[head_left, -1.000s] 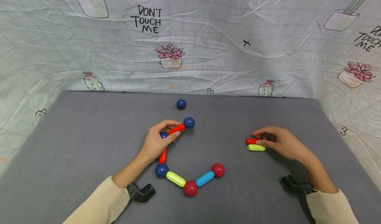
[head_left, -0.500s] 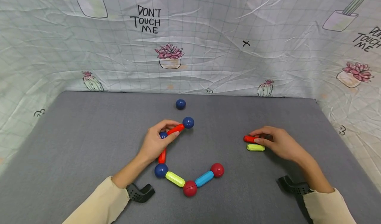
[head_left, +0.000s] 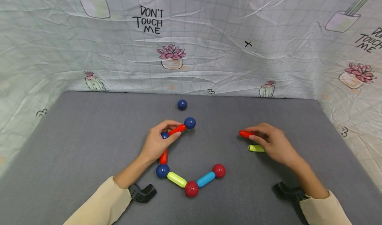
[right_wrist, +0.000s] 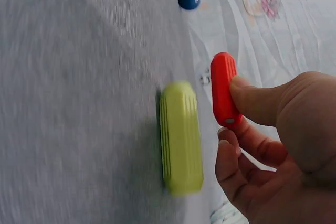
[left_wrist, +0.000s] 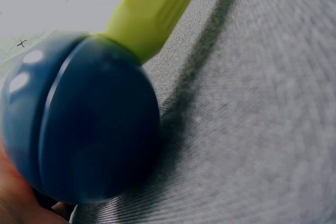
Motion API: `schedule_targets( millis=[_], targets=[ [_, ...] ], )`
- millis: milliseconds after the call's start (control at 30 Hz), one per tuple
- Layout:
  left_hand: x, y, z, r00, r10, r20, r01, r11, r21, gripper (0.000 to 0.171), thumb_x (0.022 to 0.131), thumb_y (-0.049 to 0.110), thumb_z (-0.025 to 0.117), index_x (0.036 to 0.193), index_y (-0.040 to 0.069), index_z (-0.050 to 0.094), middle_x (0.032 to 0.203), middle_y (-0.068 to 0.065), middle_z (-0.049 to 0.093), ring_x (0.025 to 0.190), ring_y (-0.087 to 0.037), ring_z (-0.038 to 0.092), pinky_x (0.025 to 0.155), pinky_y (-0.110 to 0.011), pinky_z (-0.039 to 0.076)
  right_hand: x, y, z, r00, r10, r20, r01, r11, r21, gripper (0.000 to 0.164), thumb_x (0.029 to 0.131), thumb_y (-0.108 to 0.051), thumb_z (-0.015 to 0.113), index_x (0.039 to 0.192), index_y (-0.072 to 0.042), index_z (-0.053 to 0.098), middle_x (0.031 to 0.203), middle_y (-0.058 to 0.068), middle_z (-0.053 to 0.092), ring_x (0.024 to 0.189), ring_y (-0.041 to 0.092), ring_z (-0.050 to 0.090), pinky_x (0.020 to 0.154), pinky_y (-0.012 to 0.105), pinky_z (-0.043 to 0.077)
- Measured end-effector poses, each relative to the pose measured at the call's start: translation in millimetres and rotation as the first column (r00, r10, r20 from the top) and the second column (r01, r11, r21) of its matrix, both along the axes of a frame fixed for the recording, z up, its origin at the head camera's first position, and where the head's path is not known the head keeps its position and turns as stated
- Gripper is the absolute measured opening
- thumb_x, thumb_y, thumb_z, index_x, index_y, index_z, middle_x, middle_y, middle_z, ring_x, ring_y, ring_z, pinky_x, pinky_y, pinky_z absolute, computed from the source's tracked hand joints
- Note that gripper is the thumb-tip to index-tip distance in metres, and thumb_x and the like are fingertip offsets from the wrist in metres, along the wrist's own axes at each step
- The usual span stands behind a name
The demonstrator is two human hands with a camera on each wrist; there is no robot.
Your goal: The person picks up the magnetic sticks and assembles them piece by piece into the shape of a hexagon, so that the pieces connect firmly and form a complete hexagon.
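Note:
In the head view my left hand (head_left: 158,140) pinches a red magnetic rod (head_left: 178,129) with a blue ball (head_left: 189,122) at its far end. That rod belongs to a joined chain: another blue ball partly under the hand, a second red rod (head_left: 163,156), a blue ball (head_left: 162,171), a yellow-green rod (head_left: 176,179), a red ball (head_left: 191,188), a blue rod (head_left: 206,179) and a red ball (head_left: 219,171). My right hand (head_left: 274,143) pinches a loose red rod (right_wrist: 224,90) between thumb and fingers, held above the table. Below it lies a loose yellow-green rod (right_wrist: 181,139).
A single blue ball (head_left: 182,104) stands near the back of the grey table (head_left: 119,115). Behind it hangs a patterned cloth (head_left: 209,62), which also runs along both sides. Black wrist cameras sit beneath both wrists.
The right hand has taken the loose red rod from beside the yellow-green rod, lifting it and carrying it a little left and away. The left hand and the chain stay in place.

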State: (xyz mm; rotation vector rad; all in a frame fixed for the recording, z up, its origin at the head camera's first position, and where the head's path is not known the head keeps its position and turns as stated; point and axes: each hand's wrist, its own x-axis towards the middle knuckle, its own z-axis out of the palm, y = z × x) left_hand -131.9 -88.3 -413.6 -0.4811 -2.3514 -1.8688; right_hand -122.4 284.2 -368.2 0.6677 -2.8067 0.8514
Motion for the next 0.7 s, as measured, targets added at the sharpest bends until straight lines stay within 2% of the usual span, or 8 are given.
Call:
schedule_targets(
  millis=[67,300,533,700],
  targets=[
    [1.2,1,2.6,1.0,0.005,0.004,-0.005,1.0,-0.002,0.022,0.087,0.011,0.072,0.109,0.012,0.069,0.093,-0.001,0.067,0.079,-0.019,0.057,0.07,-0.026,0.041,1.3,-6,1.6,1.0,0.009,-0.009,-0.009,1.0,-0.006,0.026,0.086,-0.007,0.071,0.111,-0.014,0.071,0.102,-0.004,0.065,0.086,0.009,0.056,0.069,0.023,0.046],
    [12.2,3,28.8,1.0,-0.008,-0.01,0.008,1.0,-0.01,0.022,0.086,-0.001,0.068,0.108,-0.002,0.066,0.093,-0.013,0.066,0.078,-0.021,0.057,0.069,-0.025,0.042,1.9,-33,6.6,0.999,0.051,-0.008,-0.052,0.997,-0.064,0.027,0.087,-0.007,0.07,0.112,-0.013,0.07,0.101,-0.004,0.064,0.088,0.011,0.057,0.071,0.026,0.049],
    [0.7,0,1.0,1.0,-0.001,-0.012,0.001,1.0,0.008,0.023,0.087,0.007,0.071,0.109,0.009,0.068,0.094,-0.003,0.067,0.079,-0.019,0.058,0.07,-0.026,0.041,-4.4,-63,8.9,0.996,0.081,0.028,-0.077,0.992,-0.103,0.026,0.087,-0.011,0.071,0.113,-0.014,0.07,0.102,-0.003,0.064,0.087,0.011,0.057,0.069,0.029,0.049],
    [-0.6,-1,-3.6,0.999,-0.009,-0.034,0.009,1.0,0.011,0.022,0.087,0.012,0.072,0.109,0.014,0.069,0.093,0.001,0.066,0.078,-0.017,0.058,0.069,-0.027,0.042,-6.1,-78,9.1,0.996,0.087,0.032,-0.084,0.992,-0.097,0.025,0.087,-0.011,0.071,0.113,-0.012,0.07,0.102,-0.001,0.064,0.087,0.013,0.057,0.069,0.032,0.05]
  ],
)
